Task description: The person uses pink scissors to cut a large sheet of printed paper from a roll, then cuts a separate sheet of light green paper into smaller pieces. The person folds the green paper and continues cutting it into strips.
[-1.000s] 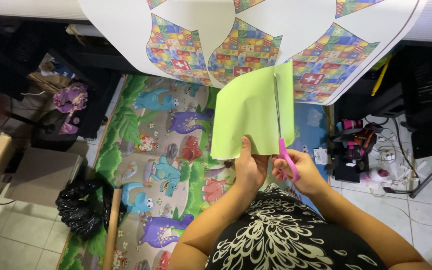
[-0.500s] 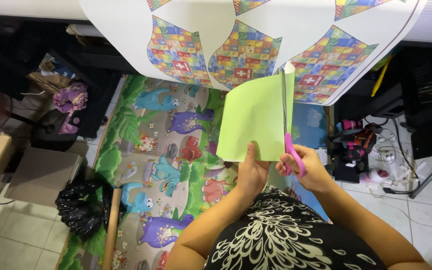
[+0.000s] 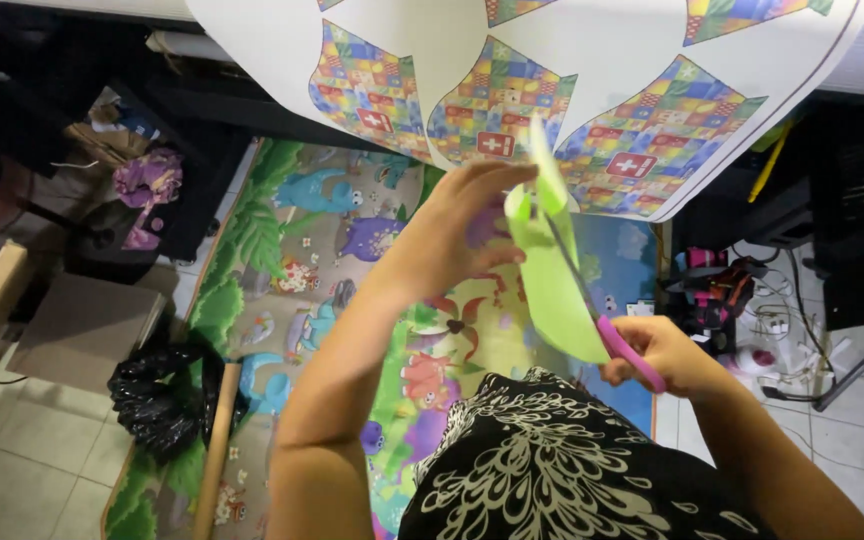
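Light: even, bright indoor light was cast from above.
Glare: the white printed sheet (image 3: 552, 40) was nearly washed out.
Shadows: the upper-left corner was left dark.
Blur: the left hand (image 3: 457, 225) was slightly smeared.

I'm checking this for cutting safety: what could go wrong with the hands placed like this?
The left hand pinches the green paper at its top, close to the tips of the scissors, so fingers could get nicked. The paper hangs unsupported, so it may bend and tear as the right hand cuts.

Landmark: dinosaur play mat (image 3: 292, 270) on the floor
Above mat: big white printed sheet (image 3: 552, 80), colourful patches
Left of mat: black plastic bag (image 3: 157, 395), cardboard box (image 3: 82, 325)
Right of mat: tangled cables (image 3: 782, 330)
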